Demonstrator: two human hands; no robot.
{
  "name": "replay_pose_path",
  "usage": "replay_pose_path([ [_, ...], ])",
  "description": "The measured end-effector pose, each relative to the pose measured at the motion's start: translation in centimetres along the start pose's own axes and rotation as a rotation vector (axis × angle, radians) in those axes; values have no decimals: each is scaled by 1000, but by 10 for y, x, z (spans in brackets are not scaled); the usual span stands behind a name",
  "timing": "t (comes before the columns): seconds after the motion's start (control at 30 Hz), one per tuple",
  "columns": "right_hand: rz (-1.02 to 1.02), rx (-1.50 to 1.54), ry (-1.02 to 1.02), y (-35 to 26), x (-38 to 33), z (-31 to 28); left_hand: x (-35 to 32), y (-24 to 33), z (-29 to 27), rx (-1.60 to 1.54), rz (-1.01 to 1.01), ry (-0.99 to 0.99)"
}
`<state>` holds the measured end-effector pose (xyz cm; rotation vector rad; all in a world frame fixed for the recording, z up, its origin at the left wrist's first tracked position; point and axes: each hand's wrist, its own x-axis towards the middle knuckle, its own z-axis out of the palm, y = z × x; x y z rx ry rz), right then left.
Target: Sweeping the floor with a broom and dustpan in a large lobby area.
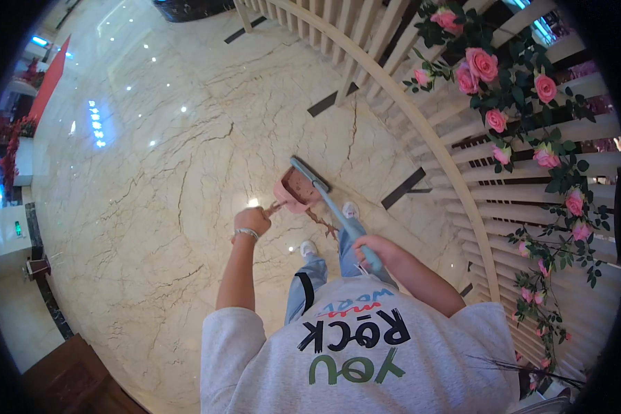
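Note:
My left hand (253, 221) is closed around the handle of a pink dustpan (288, 196), whose pan is low over the floor ahead of my feet. My right hand (375, 251) grips the light blue handle of a broom (333, 208). The broom's long narrow head lies across the open front edge of the dustpan, partly covering it. Small dark specks show inside the pan, too small to name. Whether the pan touches the floor I cannot tell.
Glossy cream marble floor (186, 165) with brown veins spreads around me. To the right curves a pale slatted fence (455, 179) hung with pink roses (481, 64). Dark inlaid strips (403, 188) mark the floor near it. A brown wooden piece (69, 376) stands at the lower left.

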<state>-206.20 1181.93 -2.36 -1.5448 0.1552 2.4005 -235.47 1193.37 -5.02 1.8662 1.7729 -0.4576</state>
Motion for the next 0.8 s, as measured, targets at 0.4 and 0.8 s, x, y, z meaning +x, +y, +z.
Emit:
replay_pose_path([
  [0.4,-6,199,-5,-47,-77,-22,-166,-156,94,-519,-480,242],
  [0.8,-5,48,198,-122,-34,8,-98,-184,9,-522,-623,261],
])
